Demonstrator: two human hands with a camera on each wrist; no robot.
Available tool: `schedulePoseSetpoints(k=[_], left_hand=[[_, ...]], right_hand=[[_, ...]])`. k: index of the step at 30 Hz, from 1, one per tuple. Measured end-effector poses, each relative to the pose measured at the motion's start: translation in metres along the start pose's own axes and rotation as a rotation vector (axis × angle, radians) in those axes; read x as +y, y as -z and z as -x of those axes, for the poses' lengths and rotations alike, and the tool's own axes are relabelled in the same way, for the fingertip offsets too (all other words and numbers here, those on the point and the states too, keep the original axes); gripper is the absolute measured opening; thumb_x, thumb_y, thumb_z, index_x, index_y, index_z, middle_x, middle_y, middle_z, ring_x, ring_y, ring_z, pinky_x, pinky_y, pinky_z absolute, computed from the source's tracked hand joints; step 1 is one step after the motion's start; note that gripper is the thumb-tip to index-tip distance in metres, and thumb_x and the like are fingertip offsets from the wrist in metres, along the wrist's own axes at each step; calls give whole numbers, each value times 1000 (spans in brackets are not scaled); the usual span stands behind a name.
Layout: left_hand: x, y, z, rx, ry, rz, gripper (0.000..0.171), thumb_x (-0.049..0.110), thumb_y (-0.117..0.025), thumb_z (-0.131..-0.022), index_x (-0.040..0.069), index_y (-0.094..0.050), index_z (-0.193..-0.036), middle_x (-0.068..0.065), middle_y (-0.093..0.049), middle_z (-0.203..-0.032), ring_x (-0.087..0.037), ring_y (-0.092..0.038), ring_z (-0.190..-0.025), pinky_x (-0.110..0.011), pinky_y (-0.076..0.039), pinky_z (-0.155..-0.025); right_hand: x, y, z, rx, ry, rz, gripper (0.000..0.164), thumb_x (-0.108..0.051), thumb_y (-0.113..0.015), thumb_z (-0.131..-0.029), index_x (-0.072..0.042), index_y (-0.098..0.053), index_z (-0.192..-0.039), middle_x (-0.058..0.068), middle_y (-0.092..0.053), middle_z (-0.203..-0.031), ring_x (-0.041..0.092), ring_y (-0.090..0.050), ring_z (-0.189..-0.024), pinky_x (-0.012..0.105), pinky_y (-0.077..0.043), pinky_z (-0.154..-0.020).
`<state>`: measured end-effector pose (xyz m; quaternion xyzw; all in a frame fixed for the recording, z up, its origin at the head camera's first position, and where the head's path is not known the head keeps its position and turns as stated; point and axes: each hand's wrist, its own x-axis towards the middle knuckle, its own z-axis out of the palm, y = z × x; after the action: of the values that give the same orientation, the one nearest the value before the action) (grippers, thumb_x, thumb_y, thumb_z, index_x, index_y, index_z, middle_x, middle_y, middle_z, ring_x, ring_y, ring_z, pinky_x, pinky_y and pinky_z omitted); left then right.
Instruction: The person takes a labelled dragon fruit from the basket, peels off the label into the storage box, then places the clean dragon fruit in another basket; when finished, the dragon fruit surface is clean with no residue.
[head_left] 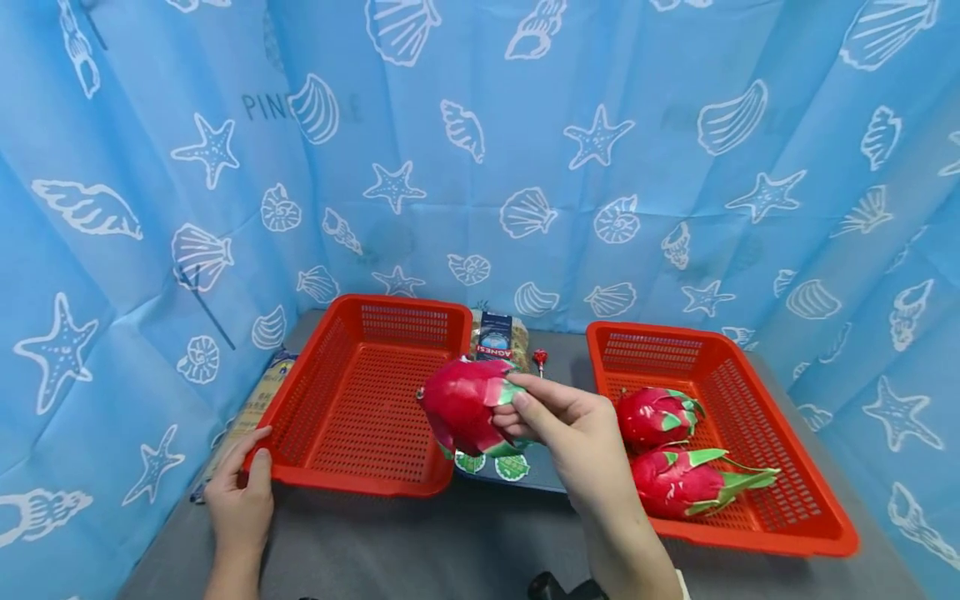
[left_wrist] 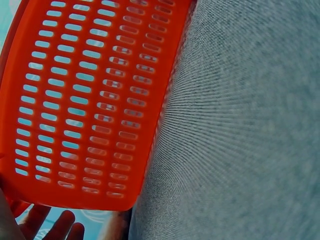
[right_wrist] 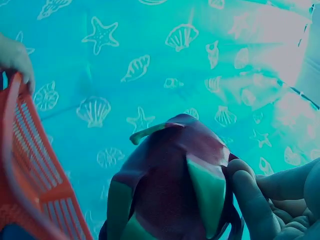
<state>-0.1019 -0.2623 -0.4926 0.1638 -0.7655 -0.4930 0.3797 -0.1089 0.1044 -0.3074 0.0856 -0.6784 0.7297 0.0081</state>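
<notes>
My right hand (head_left: 573, 429) pinches a pink-red dragon fruit (head_left: 463, 404) by its green-tipped scales, holding it in the air by the right rim of the left red plastic basket (head_left: 375, 421). In the right wrist view the thumb and fingers squeeze one side of the dragon fruit (right_wrist: 165, 185). That left basket has nothing in it. My left hand (head_left: 242, 496) grips its near left corner, thumb and fingers on the rim; the fingertips (left_wrist: 62, 222) show past the basket wall in the left wrist view. Two more dragon fruits (head_left: 652, 417) lie in the right red basket (head_left: 750, 542).
Between the baskets lie a pasta bag (head_left: 495, 337) with a dark label, a small red-headed item (head_left: 540, 358) and a dark sheet (head_left: 551, 475) with green round prints. A yellowish packet (head_left: 255, 408) sits left of the left basket. A blue shell-print curtain (head_left: 465, 225) encloses the grey table (head_left: 390, 542).
</notes>
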Motion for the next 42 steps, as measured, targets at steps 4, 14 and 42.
schedulePoseSetpoints(k=[4, 14, 42], left_hand=[[0, 1, 1, -1, 11, -25, 30, 8, -59, -100, 12, -75, -126, -5, -68, -130, -2, -56, -113, -7, -44, -89], [-2, -1, 0, 9, 29, 10, 31, 10, -58, -101, 11, -74, -128, -9, -67, -132, -3, -56, -113, -9, -45, -91], [50, 11, 9, 5, -71, -235, 29, 1, -61, -92, -3, -73, -119, -17, -64, -130, -29, -56, -109, -11, -36, -74]], right_hand=[[4, 16, 23, 76, -92, 86, 30, -4, -70, -96, 3, -71, -125, 19, -76, -96, 27, -76, -83, 34, -60, -78], [35, 42, 63, 6, -375, 245, 42, -10, -70, -98, 11, -62, -133, 16, -76, -94, 28, -76, -85, 36, -61, -76], [91, 29, 47, -168, -374, 360, 31, -9, -70, -96, 8, -70, -123, 5, -74, -84, 17, -71, -74, 34, -62, -71]])
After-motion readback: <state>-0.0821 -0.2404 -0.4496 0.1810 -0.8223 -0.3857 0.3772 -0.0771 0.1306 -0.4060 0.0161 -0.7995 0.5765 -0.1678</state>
